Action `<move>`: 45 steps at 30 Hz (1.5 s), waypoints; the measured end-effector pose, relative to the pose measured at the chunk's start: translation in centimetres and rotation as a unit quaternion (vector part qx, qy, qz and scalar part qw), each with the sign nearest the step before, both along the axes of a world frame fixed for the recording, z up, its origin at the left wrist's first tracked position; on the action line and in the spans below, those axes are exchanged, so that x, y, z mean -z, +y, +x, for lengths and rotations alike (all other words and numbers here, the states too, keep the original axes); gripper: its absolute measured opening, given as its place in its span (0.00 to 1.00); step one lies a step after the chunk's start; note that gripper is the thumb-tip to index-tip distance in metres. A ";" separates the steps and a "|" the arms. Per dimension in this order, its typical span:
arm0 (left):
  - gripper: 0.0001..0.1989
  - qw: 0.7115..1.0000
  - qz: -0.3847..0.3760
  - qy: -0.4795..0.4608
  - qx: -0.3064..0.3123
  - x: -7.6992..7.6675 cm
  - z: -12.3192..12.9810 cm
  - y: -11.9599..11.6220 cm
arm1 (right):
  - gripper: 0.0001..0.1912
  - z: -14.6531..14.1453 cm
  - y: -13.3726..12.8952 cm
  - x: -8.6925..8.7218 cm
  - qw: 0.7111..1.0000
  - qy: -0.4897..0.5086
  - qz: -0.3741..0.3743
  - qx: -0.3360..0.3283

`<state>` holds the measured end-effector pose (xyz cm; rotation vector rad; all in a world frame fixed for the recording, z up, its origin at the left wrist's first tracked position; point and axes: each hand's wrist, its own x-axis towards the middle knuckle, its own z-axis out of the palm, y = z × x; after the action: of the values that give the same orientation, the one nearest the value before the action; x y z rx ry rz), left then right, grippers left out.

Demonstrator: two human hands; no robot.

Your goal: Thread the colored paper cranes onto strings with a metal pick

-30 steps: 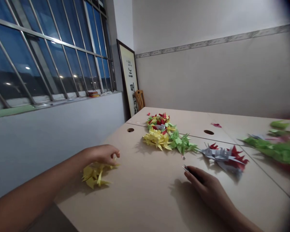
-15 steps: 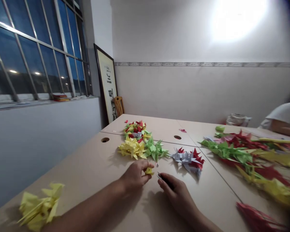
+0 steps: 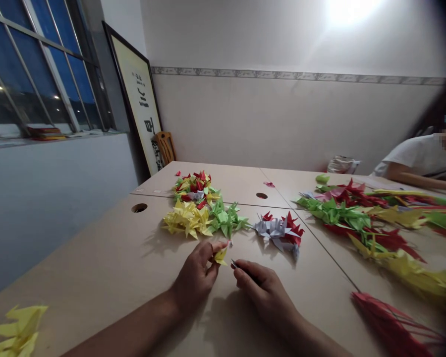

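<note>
A small yellow folded-paper piece (image 3: pixel 220 256) is pinched in the fingertips of my left hand (image 3: pixel 199 270), above the table. To its right, my right hand (image 3: pixel 262 285) is closed on a thin dark tool (image 3: pixel 245 270), whose metal tip points at the yellow paper without visibly touching it. Just beyond my hands lie yellow paper cranes (image 3: pixel 188 218), green ones (image 3: pixel 226 218) and a grey cluster (image 3: pixel 273 229) with red pieces (image 3: pixel 293 228). A multicoloured cluster (image 3: pixel 196 187) sits behind the yellow ones.
Strings of coloured paper cranes (image 3: pixel 342 213) cover the table's right side, with a red bundle (image 3: pixel 390 317) nearer. Yellow paper (image 3: pixel 18 329) lies at the lower left. A person in a white shirt (image 3: pixel 419 153) leans at the far right. Two round holes pierce the table (image 3: pixel 107 248).
The view has turned right and down, shifting everything left and up, and the person shows more. The yellow paper is tilted differently in my left hand. My right hand keeps its grip.
</note>
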<state>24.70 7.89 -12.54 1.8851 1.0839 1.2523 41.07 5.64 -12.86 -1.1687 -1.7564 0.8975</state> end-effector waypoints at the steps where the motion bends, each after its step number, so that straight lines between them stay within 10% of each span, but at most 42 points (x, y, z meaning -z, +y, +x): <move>1: 0.20 1.000 -0.003 -0.005 -0.001 0.0 0.1 -0.1 | 0.14 -0.1 0.0 -0.1 1.000 -0.007 0.000 -0.007; 19: 0.23 0.999 0.026 0.011 0.038 0.4 0.2 -1.1 | 0.13 -0.2 -0.4 -0.2 0.996 -0.082 0.041 -0.005; 24: 0.13 0.993 -0.068 -0.081 -0.049 0.3 0.7 -0.5 | 0.13 -0.1 -0.3 0.1 0.998 -0.062 0.023 -0.001; 31: 0.13 0.905 -0.262 -0.335 -0.031 1.1 0.5 1.0 | 0.12 -0.2 -0.3 0.1 0.996 -0.077 0.041 0.012; 45: 0.20 0.905 -0.291 -0.309 -0.003 0.3 0.7 0.5 | 0.13 -0.3 -0.2 -0.1 0.997 -0.068 0.023 -0.008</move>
<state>25.41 8.37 -12.88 0.9409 0.9580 1.2237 40.72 5.42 -12.80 -1.2117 -1.8874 0.7995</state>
